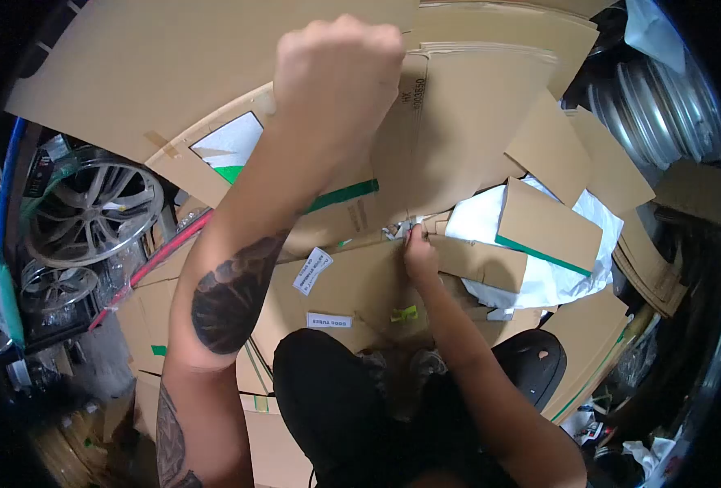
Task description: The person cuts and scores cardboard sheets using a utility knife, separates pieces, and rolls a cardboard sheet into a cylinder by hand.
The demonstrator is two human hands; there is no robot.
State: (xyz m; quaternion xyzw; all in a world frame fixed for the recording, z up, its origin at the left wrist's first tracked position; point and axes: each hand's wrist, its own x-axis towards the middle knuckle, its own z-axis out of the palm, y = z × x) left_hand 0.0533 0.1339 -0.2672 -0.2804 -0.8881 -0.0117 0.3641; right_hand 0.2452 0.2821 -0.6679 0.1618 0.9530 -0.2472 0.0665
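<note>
My left hand (340, 73) is raised in a fist over the upper cardboard sheet (474, 114), its back towards me. The curled fingers face away, so anything inside them is hidden. Lower down, my right hand (421, 256) is closed at the edge where the upper sheet meets the lower cardboard (360, 281). A small pale bit (407, 228) shows at its fingertips, too small to name. Two white labels, one printed label (313, 270) and one reading upside down (328, 321), are stuck on the lower cardboard. A green tape strip (344, 196) lies beneath my left forearm.
Loose cardboard pieces (551, 224) and white wrapping (596, 220) lie at the right. Alloy wheels (92, 211) stand at the left, beside a red strip (161, 252). Silvery wheel rims (661, 110) are stacked at the upper right. My dark-clad knees (320, 398) are close to the cardboard.
</note>
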